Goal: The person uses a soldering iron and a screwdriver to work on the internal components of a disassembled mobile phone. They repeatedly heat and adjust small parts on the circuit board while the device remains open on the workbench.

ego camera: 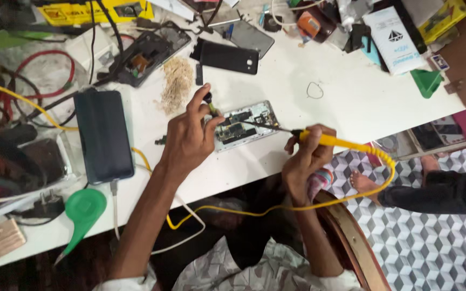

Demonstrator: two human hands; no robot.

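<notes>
The right hand (307, 156) pinches a yellow-handled soldering iron (319, 139) — tip on the opened silver phone's circuit board (244, 125) at the white table's (341, 97) near edge. The left hand (189, 139) — fingers closed — grips a small dark-tipped tool (210, 102) beside the board.

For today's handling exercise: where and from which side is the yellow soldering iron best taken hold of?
Grip the yellow soldering iron on its yellow handle, just behind the dark metal tip, as the right hand does. Come from the table's near edge: the tip points at the opened phone, and the cord trails off the rear end.
</notes>
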